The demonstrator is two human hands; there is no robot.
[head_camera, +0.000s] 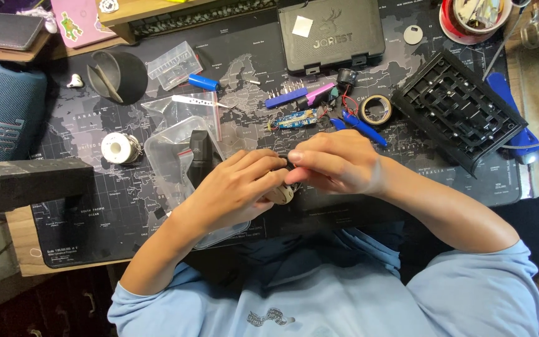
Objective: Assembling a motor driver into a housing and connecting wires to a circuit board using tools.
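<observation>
My left hand (pixel 235 187) and my right hand (pixel 335 163) meet at the middle of a dark desk mat (pixel 95 206) printed with a world map. Together they pinch a small part (pixel 283 195), tan and rounded below with a thin black piece at the fingertips; most of it is hidden by my fingers. A clear plastic bag (pixel 169 153) with a black block inside lies just left of my left hand.
On the mat lie a solder spool (pixel 120 148), a blue cylindrical cell (pixel 203 82), a small blue circuit board (pixel 294 118), a roll of tape (pixel 375 109), a black grid frame (pixel 460 112) and a black case (pixel 332 28). A blue speaker (pixel 1 112) stands far left.
</observation>
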